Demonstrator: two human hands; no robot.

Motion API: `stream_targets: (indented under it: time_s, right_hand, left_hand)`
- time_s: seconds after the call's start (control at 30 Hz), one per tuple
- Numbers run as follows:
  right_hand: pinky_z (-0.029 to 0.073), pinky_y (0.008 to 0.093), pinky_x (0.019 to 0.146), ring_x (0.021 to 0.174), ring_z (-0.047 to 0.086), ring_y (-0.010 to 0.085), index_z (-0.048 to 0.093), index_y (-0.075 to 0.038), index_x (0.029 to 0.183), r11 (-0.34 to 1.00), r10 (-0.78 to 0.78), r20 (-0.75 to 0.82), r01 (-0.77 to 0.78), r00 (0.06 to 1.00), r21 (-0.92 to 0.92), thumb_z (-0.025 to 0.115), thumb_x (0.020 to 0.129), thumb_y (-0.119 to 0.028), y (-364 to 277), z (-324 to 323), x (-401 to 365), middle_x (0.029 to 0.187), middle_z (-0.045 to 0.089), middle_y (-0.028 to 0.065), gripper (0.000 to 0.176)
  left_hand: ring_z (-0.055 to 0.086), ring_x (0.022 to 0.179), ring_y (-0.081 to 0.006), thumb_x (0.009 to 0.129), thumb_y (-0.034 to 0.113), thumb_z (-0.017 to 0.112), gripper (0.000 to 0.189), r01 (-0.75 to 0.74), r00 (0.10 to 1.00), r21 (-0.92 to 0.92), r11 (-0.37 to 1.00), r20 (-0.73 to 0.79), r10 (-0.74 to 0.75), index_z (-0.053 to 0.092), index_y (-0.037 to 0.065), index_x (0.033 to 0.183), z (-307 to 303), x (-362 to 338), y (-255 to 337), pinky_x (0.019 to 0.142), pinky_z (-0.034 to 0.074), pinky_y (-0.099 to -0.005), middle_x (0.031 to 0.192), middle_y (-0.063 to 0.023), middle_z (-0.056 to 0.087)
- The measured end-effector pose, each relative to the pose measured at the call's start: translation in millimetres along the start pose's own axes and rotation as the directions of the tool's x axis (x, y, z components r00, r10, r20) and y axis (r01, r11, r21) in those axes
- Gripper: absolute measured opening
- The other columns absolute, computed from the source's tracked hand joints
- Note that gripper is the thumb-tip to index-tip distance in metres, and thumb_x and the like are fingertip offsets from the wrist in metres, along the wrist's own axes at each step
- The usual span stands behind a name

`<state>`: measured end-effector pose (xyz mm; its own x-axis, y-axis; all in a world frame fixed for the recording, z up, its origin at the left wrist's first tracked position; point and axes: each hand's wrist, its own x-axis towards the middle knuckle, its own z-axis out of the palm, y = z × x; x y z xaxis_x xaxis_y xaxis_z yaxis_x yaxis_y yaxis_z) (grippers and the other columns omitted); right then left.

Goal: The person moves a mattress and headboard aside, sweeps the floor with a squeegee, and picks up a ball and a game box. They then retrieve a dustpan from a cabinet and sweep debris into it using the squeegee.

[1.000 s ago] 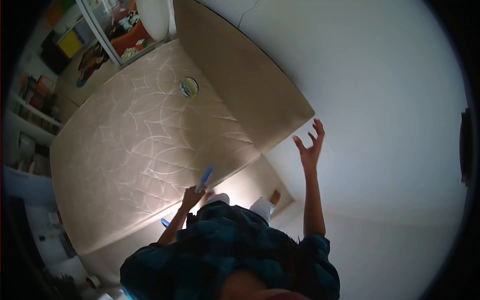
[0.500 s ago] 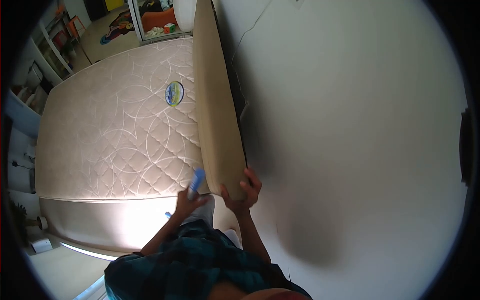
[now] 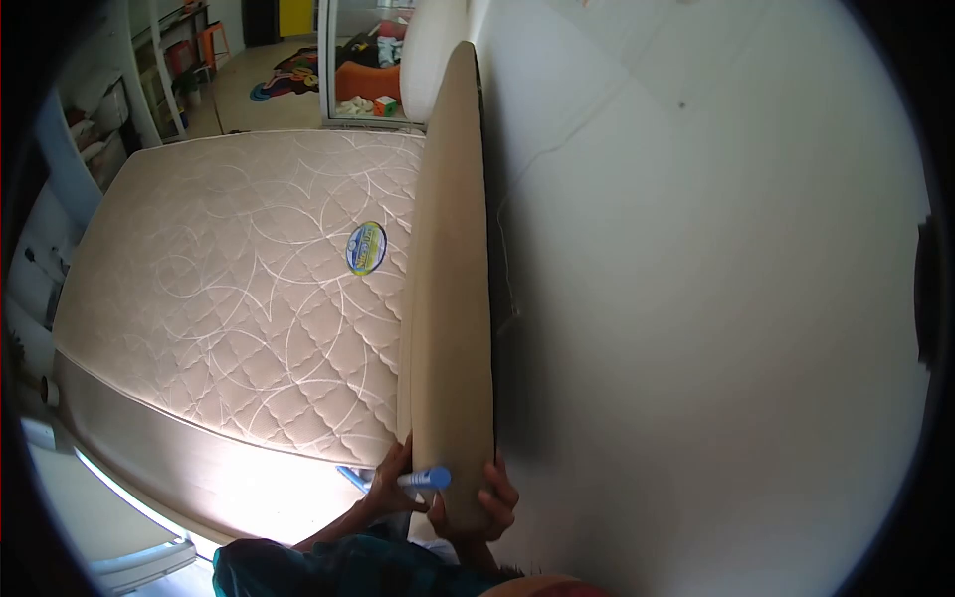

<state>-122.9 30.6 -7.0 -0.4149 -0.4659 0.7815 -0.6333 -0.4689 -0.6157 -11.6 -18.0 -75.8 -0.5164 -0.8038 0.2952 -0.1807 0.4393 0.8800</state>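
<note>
Beige headboard [image 3: 450, 298] now edge-on, right hand [image 3: 487, 502] fingers clamped; left hand [image 3: 388, 493] gripping blue tool [image 3: 423, 479].

A white wall [image 3: 716, 259] is filling the right; shelves [image 3: 99, 119] are standing left; light is glaring on the mattress [image 3: 229, 298] side.

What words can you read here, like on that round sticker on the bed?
Oval sticker on the mattress: blue and yellow, but its print is too blurred to read.
Blue pen-like thing in the left hand: it has a white band, and any marks are too small to read.
Headboard and wall: no writing shows.
</note>
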Motion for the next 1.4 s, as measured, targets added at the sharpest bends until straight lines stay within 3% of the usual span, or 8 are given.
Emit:
stream_targets:
  time_s: [0.1,0.43,0.53,0.9,1.07,1.17,1.3,1.4]
  right_hand:
    - [0.039,0.0482,0.087,0.103,0.041,0.0417,0.032,-0.007,0.097,0.995,0.097,0.080,-0.097,0.992,-0.006,0.063,0.065,-0.017,-7,-6,5,0.100,0.039,0.0182,0.046]
    - [0.039,0.0492,0.085,0.097,0.046,0.0402,0.037,-0.008,0.093,0.989,0.135,-0.037,-0.137,0.990,-0.053,0.062,0.062,-0.015,-9,1,7,0.097,0.042,0.0188,0.041]
    - [0.039,0.0495,0.085,0.097,0.046,0.0401,0.038,-0.007,0.093,0.990,0.115,-0.070,-0.120,0.991,-0.068,0.061,0.061,-0.013,-10,5,8,0.096,0.043,0.0193,0.041]
    - [0.039,0.0509,0.084,0.092,0.050,0.0383,0.040,-0.001,0.093,0.995,0.032,-0.060,-0.037,0.998,-0.095,0.062,0.064,-0.018,-1,0,6,0.096,0.047,0.0242,0.040]
    - [0.038,0.0512,0.085,0.095,0.048,0.0384,0.042,0.000,0.093,0.995,0.029,-0.012,-0.030,1.000,-0.090,0.062,0.065,-0.019,-4,0,16,0.103,0.046,0.0257,0.040]
    - [0.038,0.0464,0.086,0.099,0.047,0.0362,0.044,0.000,0.095,0.994,0.077,-0.052,-0.081,0.996,-0.069,0.063,0.063,-0.015,-8,-3,11,0.107,0.046,0.0235,0.040]
    - [0.037,0.0415,0.087,0.103,0.045,0.0320,0.043,-0.001,0.101,0.996,0.088,-0.099,-0.089,0.991,-0.005,0.063,0.062,-0.009,-10,-1,7,0.110,0.046,0.0204,0.044]
    - [0.036,0.0399,0.089,0.104,0.044,0.0293,0.042,-0.001,0.104,0.999,0.038,-0.086,-0.039,0.996,-0.001,0.062,0.062,-0.005,-9,1,0,0.112,0.044,0.0190,0.047]
  left_hand:
    - [0.050,0.080,-0.0331,0.038,0.023,0.081,0.107,0.009,0.996,0.003,1.000,0.085,-0.009,0.024,-0.008,0.123,0,-7,-15,0.070,0.044,-0.0353,0.092,-0.0198,0.047]
    - [0.049,0.070,-0.0293,0.042,0.025,0.080,0.089,-0.038,0.986,-0.091,0.995,0.160,0.052,0.038,-0.011,0.111,-4,5,-16,0.056,0.040,-0.0326,0.083,-0.0170,0.045]
    - [0.050,0.071,-0.0284,0.042,0.023,0.081,0.088,-0.107,0.984,-0.074,0.991,0.135,0.116,0.038,-0.010,0.111,-4,6,-19,0.057,0.042,-0.0325,0.084,-0.0166,0.045]
    - [0.052,0.082,-0.0288,0.044,0.014,0.078,0.088,0.001,0.980,-0.119,0.993,0.197,0.022,0.033,-0.006,0.117,-6,10,-12,0.066,0.045,-0.0321,0.091,-0.0167,0.046]
    - [0.050,0.079,-0.0285,0.043,0.015,0.077,0.084,-0.087,0.989,-0.055,0.995,0.118,0.093,0.037,-0.006,0.114,-6,11,-9,0.067,0.042,-0.0349,0.087,-0.0144,0.046]
    - [0.049,0.077,-0.0274,0.041,0.015,0.078,0.092,0.015,0.992,-0.085,0.996,0.123,-0.005,0.032,-0.005,0.119,-3,4,-6,0.066,0.042,-0.0347,0.086,-0.0132,0.045]
    - [0.049,0.076,-0.0242,0.042,0.019,0.079,0.106,-0.010,1.000,-0.026,1.000,0.026,0.011,0.020,-0.002,0.127,1,-5,-3,0.066,0.041,-0.0320,0.086,-0.0124,0.045]
    - [0.048,0.076,-0.0231,0.044,0.021,0.079,0.103,0.010,1.000,-0.109,0.994,-0.025,-0.013,0.021,0.000,0.127,-5,-16,2,0.066,0.041,-0.0304,0.086,-0.0118,0.045]
